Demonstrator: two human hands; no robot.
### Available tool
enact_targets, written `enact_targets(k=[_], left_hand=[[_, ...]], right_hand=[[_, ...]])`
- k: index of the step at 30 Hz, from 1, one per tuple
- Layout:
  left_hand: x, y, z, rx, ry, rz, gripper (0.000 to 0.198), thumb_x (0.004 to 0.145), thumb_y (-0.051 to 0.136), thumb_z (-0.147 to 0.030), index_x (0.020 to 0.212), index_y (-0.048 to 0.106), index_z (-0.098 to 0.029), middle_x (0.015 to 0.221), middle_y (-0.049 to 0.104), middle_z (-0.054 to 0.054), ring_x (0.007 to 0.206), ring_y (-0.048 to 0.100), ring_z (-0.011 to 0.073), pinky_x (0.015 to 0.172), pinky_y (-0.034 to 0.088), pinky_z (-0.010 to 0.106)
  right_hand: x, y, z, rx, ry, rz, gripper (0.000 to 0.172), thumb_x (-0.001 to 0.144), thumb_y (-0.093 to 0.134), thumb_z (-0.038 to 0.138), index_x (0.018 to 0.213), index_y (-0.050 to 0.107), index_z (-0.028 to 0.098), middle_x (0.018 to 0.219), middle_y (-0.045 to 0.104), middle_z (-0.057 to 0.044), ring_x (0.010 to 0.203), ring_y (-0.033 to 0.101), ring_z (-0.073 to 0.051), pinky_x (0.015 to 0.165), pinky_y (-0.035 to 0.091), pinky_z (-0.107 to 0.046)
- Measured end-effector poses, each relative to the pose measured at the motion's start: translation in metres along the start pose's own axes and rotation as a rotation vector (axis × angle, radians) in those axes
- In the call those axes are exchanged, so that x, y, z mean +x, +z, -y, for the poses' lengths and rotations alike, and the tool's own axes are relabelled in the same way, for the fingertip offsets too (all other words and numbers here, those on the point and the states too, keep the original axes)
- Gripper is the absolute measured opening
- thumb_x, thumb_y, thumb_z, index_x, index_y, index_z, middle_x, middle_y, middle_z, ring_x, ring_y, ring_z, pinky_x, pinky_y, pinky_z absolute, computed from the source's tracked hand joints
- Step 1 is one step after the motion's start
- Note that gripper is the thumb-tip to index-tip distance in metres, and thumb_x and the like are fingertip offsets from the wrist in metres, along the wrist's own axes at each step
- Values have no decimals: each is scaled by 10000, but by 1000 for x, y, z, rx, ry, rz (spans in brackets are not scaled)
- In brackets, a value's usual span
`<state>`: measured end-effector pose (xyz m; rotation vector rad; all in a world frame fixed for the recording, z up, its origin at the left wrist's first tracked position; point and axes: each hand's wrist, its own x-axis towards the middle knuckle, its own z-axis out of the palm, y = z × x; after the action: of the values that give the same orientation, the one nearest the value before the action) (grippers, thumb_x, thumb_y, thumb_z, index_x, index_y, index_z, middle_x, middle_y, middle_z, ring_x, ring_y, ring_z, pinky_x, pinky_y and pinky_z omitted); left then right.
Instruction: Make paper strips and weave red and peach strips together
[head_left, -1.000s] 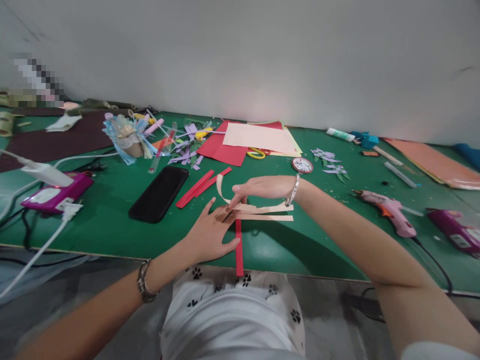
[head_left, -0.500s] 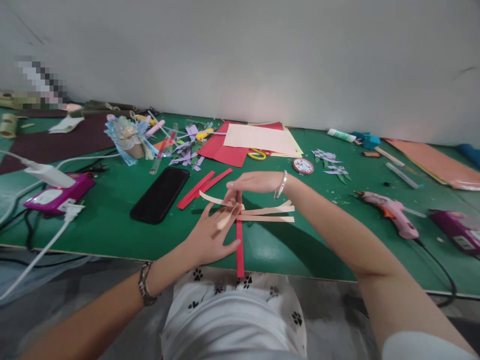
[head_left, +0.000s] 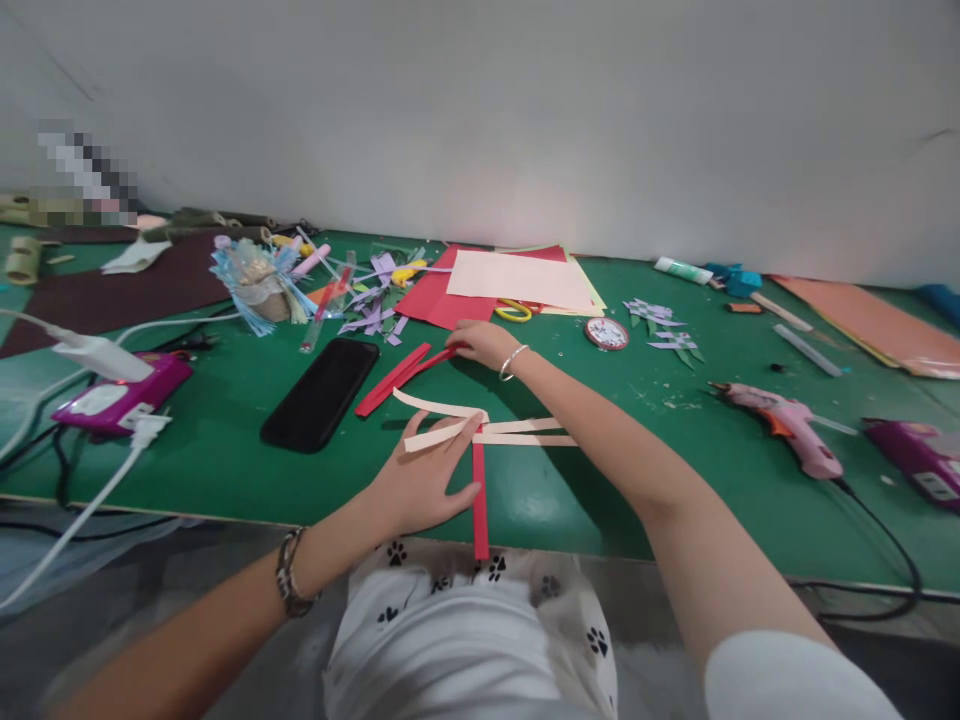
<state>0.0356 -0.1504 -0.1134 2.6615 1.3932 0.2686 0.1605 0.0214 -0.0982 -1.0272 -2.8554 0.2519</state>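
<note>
Flat on the green table, my left hand [head_left: 420, 480] has its fingers spread and its index fingertip pressing where pale paper strips [head_left: 525, 439] cross a red paper strip [head_left: 481, 505]. That red strip runs down past the table's front edge. One pale strip [head_left: 435, 437] lies back over the left fingers, and another curves up to the left. Farther back, my right hand [head_left: 486, 345] is closed in a pinch on the end of a loose red strip [head_left: 433, 357]. A second red strip [head_left: 390, 382] lies beside it. My right forearm hides the pale strips' right ends.
A black phone [head_left: 321, 393] lies to the left, near a purple power strip [head_left: 120, 395]. Coloured paper sheets [head_left: 517, 279] and yellow-handled scissors [head_left: 514, 311] are behind my hands. On the right lie a pink glue gun [head_left: 787, 425] and its cord.
My right hand has left the strip crossing, moved up and back, and taken hold of the end of a loose red strip. My left hand has stayed in place.
</note>
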Motion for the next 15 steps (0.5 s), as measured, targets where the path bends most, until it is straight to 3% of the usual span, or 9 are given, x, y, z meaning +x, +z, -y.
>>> enact_targets(k=[7,12,15], left_hand=[[0,2,1,1,9,-17,609,790,364,-381,1330,225,-136,1320,400,84,1204,355,214,1031,120,412],[0,2,1,-11,12,-9,611,791,370,-382,1330,225,-133,1318,403,86,1202,359,218,1029,125,416],[0,2,1,-8,21,-15,612,791,371,-380,1334,215,-146,1326,392,82,1203,360,217,1031,121,412]], right_hand=[[-17,-12,-10,-11,126,-121,267,812,398,132,933,634,103,954,579,-132,842,526,-187,690,374,-273],[-62,-38,-24,347,221,-523,249,740,425,114,851,646,144,883,612,-72,785,543,-151,688,418,-257],[-86,-48,-29,525,257,-594,236,724,437,164,847,638,152,864,623,-55,723,567,-137,663,441,-259]])
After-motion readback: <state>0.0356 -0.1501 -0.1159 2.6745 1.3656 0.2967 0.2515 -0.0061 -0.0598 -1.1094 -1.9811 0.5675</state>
